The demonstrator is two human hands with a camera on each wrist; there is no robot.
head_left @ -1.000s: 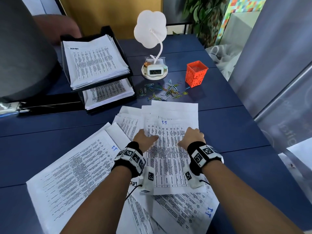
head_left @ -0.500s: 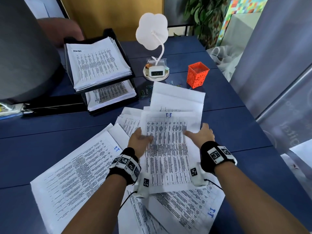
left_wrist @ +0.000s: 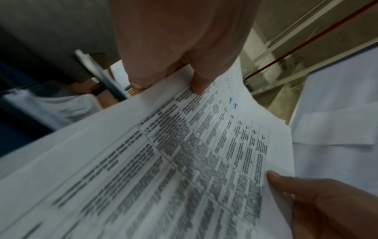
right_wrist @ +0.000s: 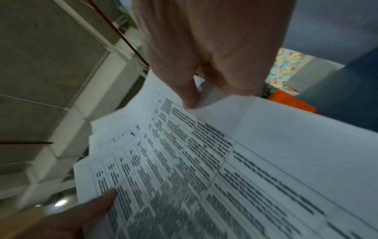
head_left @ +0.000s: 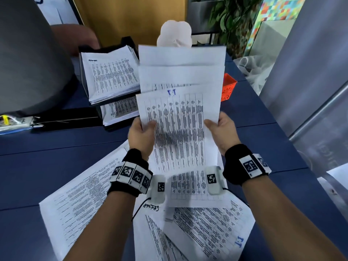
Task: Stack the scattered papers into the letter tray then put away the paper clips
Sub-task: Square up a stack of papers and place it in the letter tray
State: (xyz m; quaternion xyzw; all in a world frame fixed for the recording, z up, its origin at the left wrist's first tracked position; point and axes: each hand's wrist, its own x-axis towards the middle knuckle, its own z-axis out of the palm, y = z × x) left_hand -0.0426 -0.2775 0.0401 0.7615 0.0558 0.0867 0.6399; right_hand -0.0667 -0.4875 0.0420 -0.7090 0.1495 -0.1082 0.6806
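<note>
- a bunch of papers [head_left: 178,117] is held up off the counter [head_left: 62,147] by both hands, so that it can be carried to the letter tray [head_left: 90,51].
- the left hand [head_left: 140,134] is clamped on the left edge of the bunch, with the thumb laid on the printed face and the fingers hidden behind.
- the right hand [head_left: 221,130] is clamped on the right edge in the same way.
- the bunch is probably gripped on both sides so the loose sheets are kept from sliding; the top edges are not lined up yet and are stepped one above the other.
- the letter tray is seen at the back left, with a thick pile already laid in its top level and more sheets in the level under it.
- open room is left between the bunch and the tray, so a short move up and to the left is likely all that is needed.
- the tray's back wall and side rims should be cleared by the sheet corners.
- more scattered sheets [head_left: 79,200] are left flat on the counter, under and beside the arms.
- the orange cup [head_left: 228,87] is partly hidden behind the bunch, and the paper clips cannot be seen at all.
</note>
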